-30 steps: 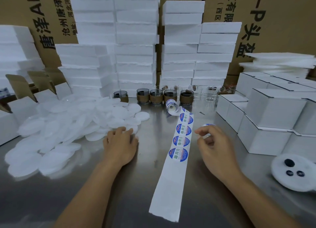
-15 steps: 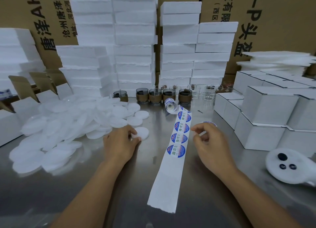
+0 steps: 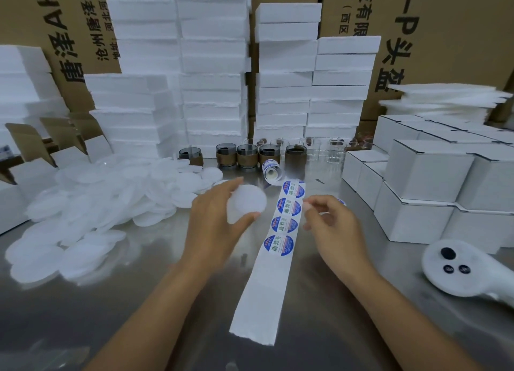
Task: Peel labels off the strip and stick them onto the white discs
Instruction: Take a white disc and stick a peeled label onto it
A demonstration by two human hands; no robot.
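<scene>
Over the worktop (image 3: 139, 301) the left hand (image 3: 214, 226) grips one white disc (image 3: 247, 203) and the right hand (image 3: 336, 231) pinches a peeled label (image 3: 340, 202), not yet stuck; four labels (image 3: 286, 226) on the strip (image 3: 264, 301) and many discs (image 3: 111, 203) wait.

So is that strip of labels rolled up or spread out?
Mostly spread out: the strip lies flat on the table, with only its far end coiled into a small roll.
</scene>
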